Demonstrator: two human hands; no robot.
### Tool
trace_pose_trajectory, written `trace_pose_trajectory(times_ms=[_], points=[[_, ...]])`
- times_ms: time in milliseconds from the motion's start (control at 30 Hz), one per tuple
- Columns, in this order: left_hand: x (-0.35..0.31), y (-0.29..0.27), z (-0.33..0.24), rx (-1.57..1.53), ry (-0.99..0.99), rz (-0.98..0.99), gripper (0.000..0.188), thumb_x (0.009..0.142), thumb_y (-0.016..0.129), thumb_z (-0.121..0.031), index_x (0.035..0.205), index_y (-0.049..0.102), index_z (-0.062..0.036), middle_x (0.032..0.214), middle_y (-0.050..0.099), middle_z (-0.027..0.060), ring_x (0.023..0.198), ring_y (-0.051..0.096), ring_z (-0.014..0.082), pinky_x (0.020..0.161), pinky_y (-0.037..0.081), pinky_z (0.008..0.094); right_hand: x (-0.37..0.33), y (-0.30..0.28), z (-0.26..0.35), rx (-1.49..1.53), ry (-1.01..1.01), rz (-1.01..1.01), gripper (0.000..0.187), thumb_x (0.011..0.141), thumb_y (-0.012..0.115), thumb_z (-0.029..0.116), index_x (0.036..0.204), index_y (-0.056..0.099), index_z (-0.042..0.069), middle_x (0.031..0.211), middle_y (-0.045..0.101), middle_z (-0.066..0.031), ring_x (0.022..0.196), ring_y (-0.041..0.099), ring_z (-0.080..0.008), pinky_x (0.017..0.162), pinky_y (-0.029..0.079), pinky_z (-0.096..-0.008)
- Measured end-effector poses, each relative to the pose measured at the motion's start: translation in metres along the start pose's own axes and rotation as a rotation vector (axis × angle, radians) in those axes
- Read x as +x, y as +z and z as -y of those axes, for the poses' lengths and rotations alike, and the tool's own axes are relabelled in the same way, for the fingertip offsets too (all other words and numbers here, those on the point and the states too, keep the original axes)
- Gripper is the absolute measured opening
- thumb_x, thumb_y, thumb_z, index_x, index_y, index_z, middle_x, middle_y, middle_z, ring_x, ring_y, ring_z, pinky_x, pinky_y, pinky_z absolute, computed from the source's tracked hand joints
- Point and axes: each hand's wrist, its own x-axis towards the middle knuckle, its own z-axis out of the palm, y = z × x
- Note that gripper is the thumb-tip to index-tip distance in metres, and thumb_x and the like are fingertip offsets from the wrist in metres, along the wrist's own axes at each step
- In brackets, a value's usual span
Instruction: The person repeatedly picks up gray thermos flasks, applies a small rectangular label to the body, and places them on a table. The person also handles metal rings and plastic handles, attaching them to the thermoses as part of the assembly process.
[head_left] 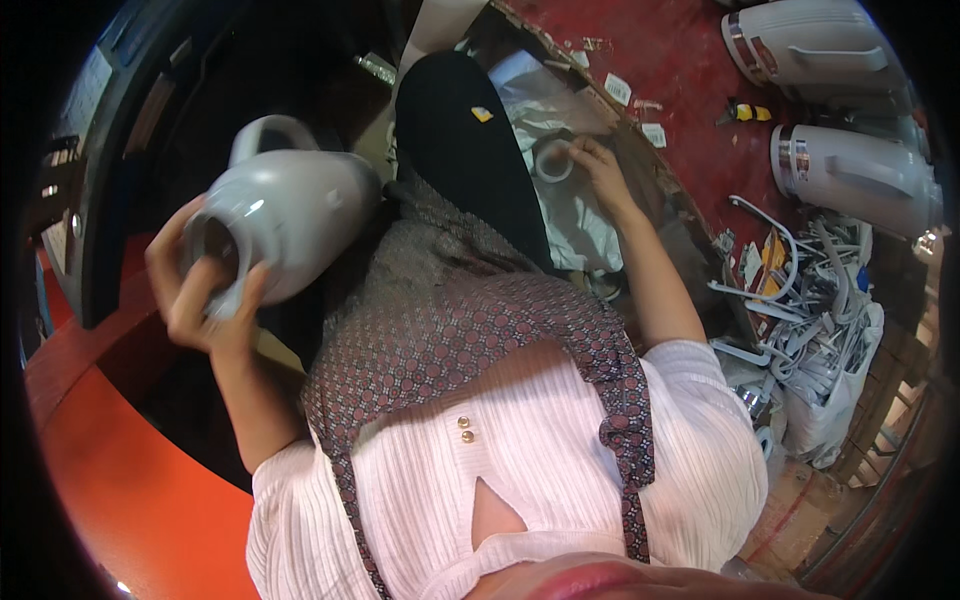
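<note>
My left hand [205,300] is closed on the rim of a grey vacuum jug body [315,215], thumb and fingers at its open mouth. The jug lies tilted beside my left thigh, its loop handle upward and its far end near my lap. Between the thumb and fingers of my right hand [600,172] is a small white ring [541,160]. Beneath the ring spreads a pale plastic bag [570,225], whose contents I cannot make out. A patterned apron [450,330] covers my lap.
Two grey vacuum jugs [850,165] with shiny metal bands lie on the red surface [660,45] at the right, near scattered labels. A white sack [815,415] overflows with grey handles and strips [825,300]. An orange surface [140,470] is at my left, by a dark machine frame [105,200].
</note>
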Motion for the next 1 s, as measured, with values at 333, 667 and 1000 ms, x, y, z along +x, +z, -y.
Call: trace_pose_trajectory(times_ms=[333, 667, 1000], points=[[0.045, 0.021, -0.042, -0.278, 0.127, 0.126, 0.047, 0.058, 0.094, -0.024, 0.058, 0.051, -0.0024, 0.118, 0.065, 0.0186, 0.114, 0.063, 0.0324, 0.098, 0.051, 0.0422, 0.006, 0.109, 0.084, -0.95, -0.837, -0.38, 0.024, 0.085, 0.075, 0.03, 0.087, 0.065, 0.009, 0.075, 0.062, -0.0041, 0.078, 0.063, -0.022, 0.073, 0.048, -0.0381], [0.02, 0.023, -0.062, -0.402, 0.203, 0.208, 0.049, 0.054, 0.094, -0.027, 0.087, 0.064, -0.0078, 0.128, 0.065, 0.0146, 0.129, 0.057, 0.0327, 0.115, 0.035, 0.0528, -0.027, 0.134, 0.22, -0.496, 0.175, 0.464, 0.023, 0.093, 0.067, 0.01, 0.107, 0.062, -0.007, 0.077, 0.072, -0.0133, 0.064, 0.071, -0.0181, 0.055, 0.056, -0.0288], [0.014, 0.042, -0.053, -0.448, 0.033, 0.011, 0.142, 0.054, 0.096, -0.043, 0.159, 0.006, -0.0125, 0.126, 0.068, 0.0134, 0.129, 0.056, 0.0331, 0.118, 0.031, 0.0483, -0.078, 0.181, 0.271, -0.729, -1.149, 0.449, 0.028, 0.071, 0.075, 0.005, 0.098, 0.068, 0.009, 0.096, 0.069, -0.0103, 0.083, 0.069, -0.0318, 0.065, 0.056, -0.0362]])
